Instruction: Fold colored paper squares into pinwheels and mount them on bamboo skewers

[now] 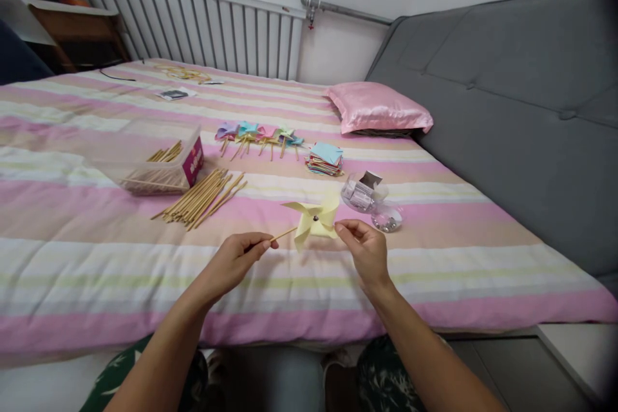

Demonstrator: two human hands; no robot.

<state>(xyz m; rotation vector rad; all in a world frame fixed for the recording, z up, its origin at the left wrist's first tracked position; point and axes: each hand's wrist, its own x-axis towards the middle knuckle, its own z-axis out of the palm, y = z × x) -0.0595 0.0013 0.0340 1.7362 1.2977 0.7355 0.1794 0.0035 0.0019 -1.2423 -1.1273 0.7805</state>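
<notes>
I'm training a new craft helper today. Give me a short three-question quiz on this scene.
1. True or false: the left hand pinches the wooden stick of the yellow pinwheel.
2. What does the right hand touch: (a) the pink pillow, (b) the pinwheel's paper edge, (c) the loose sticks?
3. What lies between the finished pinwheels and the clear pin container?

Key: 1 true; 2 b; 3 the stack of paper squares.
</notes>
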